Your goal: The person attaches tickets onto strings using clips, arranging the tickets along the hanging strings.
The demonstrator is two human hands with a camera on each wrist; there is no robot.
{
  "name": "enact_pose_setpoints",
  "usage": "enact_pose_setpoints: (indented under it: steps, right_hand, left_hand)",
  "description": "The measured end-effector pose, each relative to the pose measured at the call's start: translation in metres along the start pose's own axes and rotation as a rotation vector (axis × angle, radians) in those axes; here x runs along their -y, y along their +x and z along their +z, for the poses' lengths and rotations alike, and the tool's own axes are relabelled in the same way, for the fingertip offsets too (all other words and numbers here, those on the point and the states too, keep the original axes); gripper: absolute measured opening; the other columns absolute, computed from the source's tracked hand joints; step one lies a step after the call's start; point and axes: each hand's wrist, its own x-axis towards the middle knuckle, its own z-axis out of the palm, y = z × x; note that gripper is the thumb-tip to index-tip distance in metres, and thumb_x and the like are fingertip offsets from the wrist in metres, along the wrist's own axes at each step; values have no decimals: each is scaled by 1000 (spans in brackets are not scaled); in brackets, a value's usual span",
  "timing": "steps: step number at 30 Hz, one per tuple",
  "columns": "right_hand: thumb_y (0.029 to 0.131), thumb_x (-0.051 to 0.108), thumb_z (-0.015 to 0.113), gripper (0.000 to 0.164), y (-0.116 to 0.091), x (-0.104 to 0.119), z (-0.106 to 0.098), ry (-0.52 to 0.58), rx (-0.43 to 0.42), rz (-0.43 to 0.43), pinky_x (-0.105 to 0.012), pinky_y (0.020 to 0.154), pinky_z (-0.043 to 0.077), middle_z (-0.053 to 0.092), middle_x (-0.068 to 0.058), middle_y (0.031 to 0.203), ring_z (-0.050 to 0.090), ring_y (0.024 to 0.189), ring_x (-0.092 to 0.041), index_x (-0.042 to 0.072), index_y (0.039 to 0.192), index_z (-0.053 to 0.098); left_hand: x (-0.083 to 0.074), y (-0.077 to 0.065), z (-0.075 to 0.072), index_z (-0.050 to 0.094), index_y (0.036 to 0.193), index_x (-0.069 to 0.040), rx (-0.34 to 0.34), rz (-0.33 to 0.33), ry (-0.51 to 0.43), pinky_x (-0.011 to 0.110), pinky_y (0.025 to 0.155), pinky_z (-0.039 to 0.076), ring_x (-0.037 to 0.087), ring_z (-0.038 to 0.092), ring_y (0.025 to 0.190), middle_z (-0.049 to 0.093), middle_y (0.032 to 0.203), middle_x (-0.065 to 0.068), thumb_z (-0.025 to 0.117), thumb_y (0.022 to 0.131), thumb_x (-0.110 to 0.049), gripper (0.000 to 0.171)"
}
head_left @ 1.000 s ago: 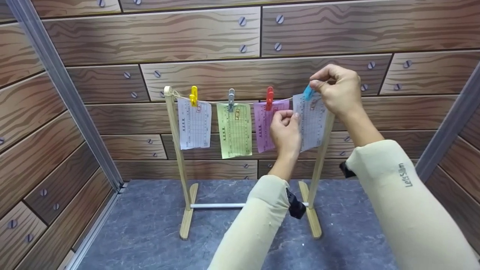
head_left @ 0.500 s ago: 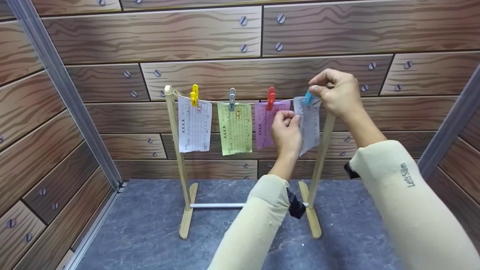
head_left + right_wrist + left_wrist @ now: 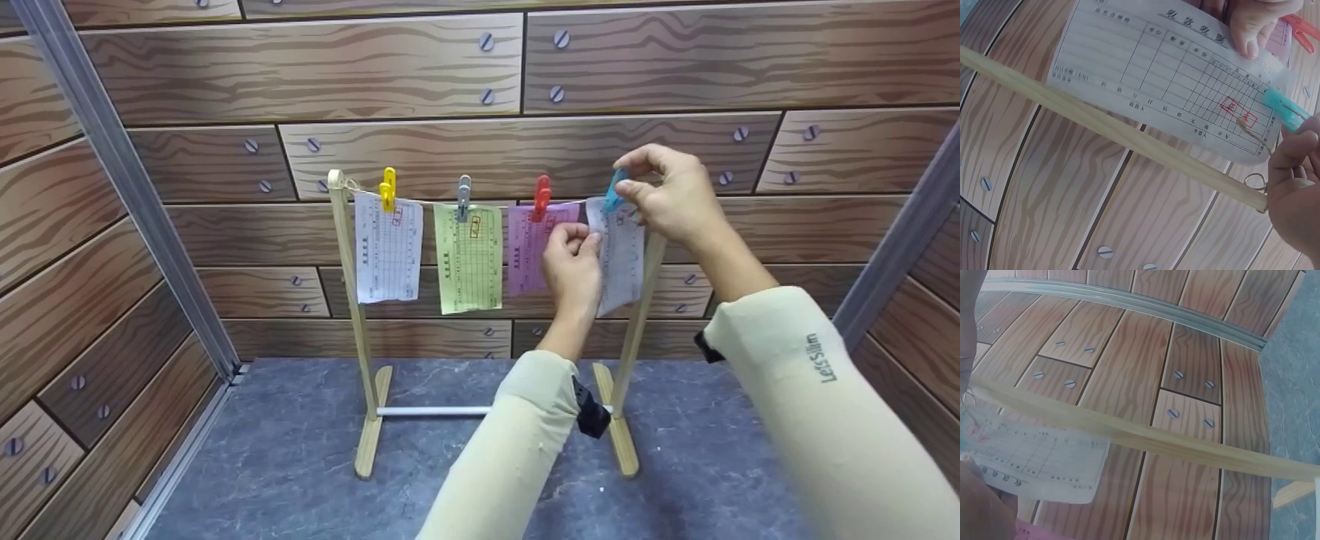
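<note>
My left hand (image 3: pixel 574 266) pinches the left edge of a white receipt slip (image 3: pixel 622 262) at the right end of a string. Just above it, my right hand (image 3: pixel 679 199) pinches a blue clothespin (image 3: pixel 616 190) between thumb and fingertips, at the slip's top edge. In the right wrist view, the clothespin (image 3: pixel 1286 108) overlaps the end of the slip (image 3: pixel 1151 73) beside a red stamp, with the left thumb on the paper's edge. Left of my hands hang a pink slip (image 3: pixel 527 255) under a red clothespin (image 3: pixel 541 199), partly hidden by the left hand.
A green slip (image 3: pixel 469 262) hangs from a grey clothespin (image 3: pixel 464 199), and another white slip (image 3: pixel 388 251) from a yellow one (image 3: pixel 388 189). The wooden stand's posts (image 3: pixel 354 300) hold the string above a dark marbled table (image 3: pixel 285 450). Wood-patterned walls (image 3: pixel 375 75) surround it.
My right hand and the blue clothespin have dropped slightly. The white slip has shifted and turned a little beneath them. My left hand has stayed almost in place, still pinching its edge.
</note>
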Motion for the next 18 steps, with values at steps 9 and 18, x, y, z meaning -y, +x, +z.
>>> enact_pose_setpoints:
  steps: [9, 18]
  right_hand:
    - [85, 8, 70, 45, -10, -6, -5, 122, 49, 33, -24, 39, 46, 62, -13, 105, 55, 46, -14, 5, 128, 57]
    - [84, 5, 70, 47, -22, -9, -6, 277, -5, -31, -26, 45, 50, 59, -17, 114, 62, 57, -17, 3, 129, 55]
  left_hand:
    - [1, -3, -2, 58, 84, -3, 22, -4, 17, 22, 52, 40, 6, 51, 59, 62, 68, 1, 68, 83, 2, 11]
    - [0, -5, -13, 62, 89, 0, 38, 12, -10, 24, 59, 47, 11, 60, 66, 65, 73, 5, 67, 83, 1, 8]
